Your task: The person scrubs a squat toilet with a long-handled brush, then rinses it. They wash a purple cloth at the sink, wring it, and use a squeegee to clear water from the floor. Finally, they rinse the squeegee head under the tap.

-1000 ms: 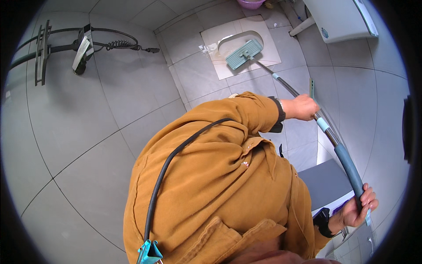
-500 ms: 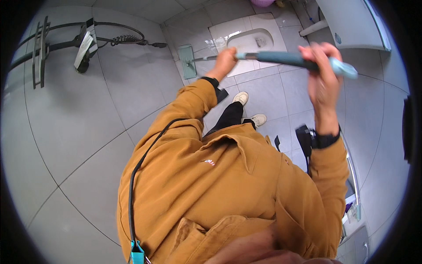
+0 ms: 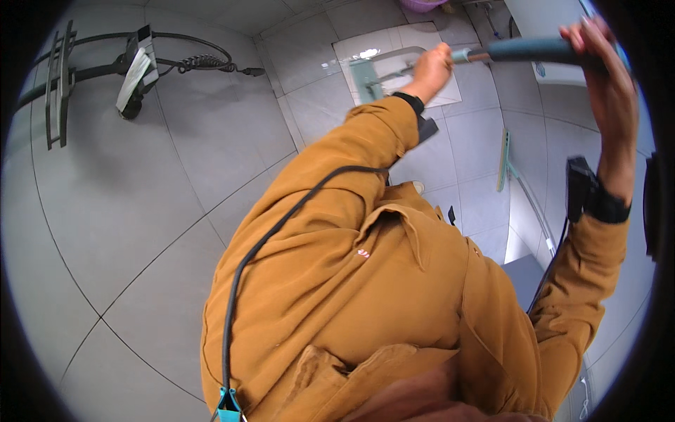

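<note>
My left hand (image 3: 431, 72) is closed round the pole of a long-handled flat mop (image 3: 534, 49), just below a pale green collar. My right hand (image 3: 603, 60) grips the thick dark teal sleeve near the pole's upper end, higher and farther right. The mop's pale green rectangular head (image 3: 365, 79) lies over the left part of a white squat toilet (image 3: 450, 84) set in the tiled floor. Part of the toilet's bowl is hidden behind the head, the pole and my left hand.
Against the right wall stands a green squeegee-like tool (image 3: 503, 160) with a pale pole. A black hose and metal rack (image 3: 62, 84) run along the left wall. A purple basin (image 3: 423, 5) sits at the far edge, and a white cabinet-like unit (image 3: 548, 21) stands far right.
Both hands have moved right with the mop, the right one also farther up. The mop head has gone from the floor left of the toilet to over it. The tool at the right wall has come into view.
</note>
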Tool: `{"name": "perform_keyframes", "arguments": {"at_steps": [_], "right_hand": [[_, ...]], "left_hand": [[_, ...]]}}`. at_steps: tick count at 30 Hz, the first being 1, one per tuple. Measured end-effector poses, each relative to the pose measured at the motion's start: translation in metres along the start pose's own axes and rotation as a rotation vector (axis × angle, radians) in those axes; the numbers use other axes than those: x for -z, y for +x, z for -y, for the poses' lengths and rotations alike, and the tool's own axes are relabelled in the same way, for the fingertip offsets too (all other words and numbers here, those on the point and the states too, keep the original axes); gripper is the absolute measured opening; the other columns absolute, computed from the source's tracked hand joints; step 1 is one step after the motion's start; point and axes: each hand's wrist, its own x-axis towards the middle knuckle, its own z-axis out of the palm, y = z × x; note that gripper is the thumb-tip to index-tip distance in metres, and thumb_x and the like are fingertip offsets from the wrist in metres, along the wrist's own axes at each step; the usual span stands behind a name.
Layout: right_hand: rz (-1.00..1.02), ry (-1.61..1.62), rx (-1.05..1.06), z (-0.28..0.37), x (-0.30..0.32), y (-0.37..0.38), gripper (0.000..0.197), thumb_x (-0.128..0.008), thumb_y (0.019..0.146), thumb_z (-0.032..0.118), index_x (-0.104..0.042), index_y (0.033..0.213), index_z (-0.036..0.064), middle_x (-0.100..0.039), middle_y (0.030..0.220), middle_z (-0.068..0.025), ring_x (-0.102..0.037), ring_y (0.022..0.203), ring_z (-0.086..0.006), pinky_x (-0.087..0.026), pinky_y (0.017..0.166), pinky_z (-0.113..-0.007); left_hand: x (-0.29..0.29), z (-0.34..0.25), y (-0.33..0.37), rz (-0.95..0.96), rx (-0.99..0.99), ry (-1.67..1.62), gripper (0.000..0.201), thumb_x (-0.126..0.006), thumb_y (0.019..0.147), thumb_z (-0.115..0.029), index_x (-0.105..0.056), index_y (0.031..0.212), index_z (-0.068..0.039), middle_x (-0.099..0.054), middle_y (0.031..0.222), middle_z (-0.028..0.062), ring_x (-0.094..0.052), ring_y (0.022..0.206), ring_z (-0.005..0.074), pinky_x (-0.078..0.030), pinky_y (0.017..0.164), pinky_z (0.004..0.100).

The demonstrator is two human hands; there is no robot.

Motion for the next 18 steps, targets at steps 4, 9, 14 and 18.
{"name": "perform_keyframes", "arguments": {"at_steps": [4,9,14,18], "right_hand": [[0.178,-0.111,0.047,0.029,0.028,-0.051,0.019,-0.045,0.094,0.02,-0.048,0.104,0.0051,-0.055,0.093,-0.0114,-0.057,0.099,-0.0208,-0.038,0.101,-0.043],[0.117,0.183,0.12,0.049,0.034,-0.108,0.007,-0.049,0.087,0.01,-0.045,0.082,0.0129,-0.044,0.078,-0.0031,-0.048,0.079,-0.0151,-0.033,0.096,-0.042],[-0.198,0.323,0.004,-0.012,-0.027,-0.114,0.007,-0.051,0.087,0.002,-0.052,0.088,0.0088,-0.058,0.084,-0.0061,-0.058,0.085,-0.0168,-0.039,0.097,-0.049],[-0.407,0.619,-0.157,-0.061,-0.1,-0.099,0.01,-0.06,0.083,0.0,-0.054,0.091,0.0024,-0.06,0.089,-0.0079,-0.06,0.09,-0.0171,-0.045,0.089,-0.031]], "left_hand": [[0.005,-0.038,-0.024,0.156,-0.03,-0.088,0.013,-0.059,0.073,-0.009,-0.054,0.085,-0.01,-0.06,0.071,0.0172,-0.058,0.07,0.0381,-0.045,0.06,0.0467],[0.021,-0.05,-0.045,0.22,-0.23,-0.064,0.012,-0.06,0.072,-0.01,-0.053,0.081,-0.01,-0.058,0.065,0.0144,-0.059,0.066,0.0345,-0.045,0.057,0.045],[0.049,0.021,-0.033,0.233,-0.254,0.263,0.013,-0.062,0.069,-0.009,-0.053,0.078,-0.01,-0.058,0.064,0.0118,-0.059,0.064,0.0327,-0.045,0.056,0.0424],[0.072,0.083,-0.027,0.248,-0.007,0.724,0.009,-0.059,0.071,-0.009,-0.06,0.08,-0.008,-0.06,0.076,0.0161,-0.06,0.075,0.0341,-0.048,0.062,0.043]]}}
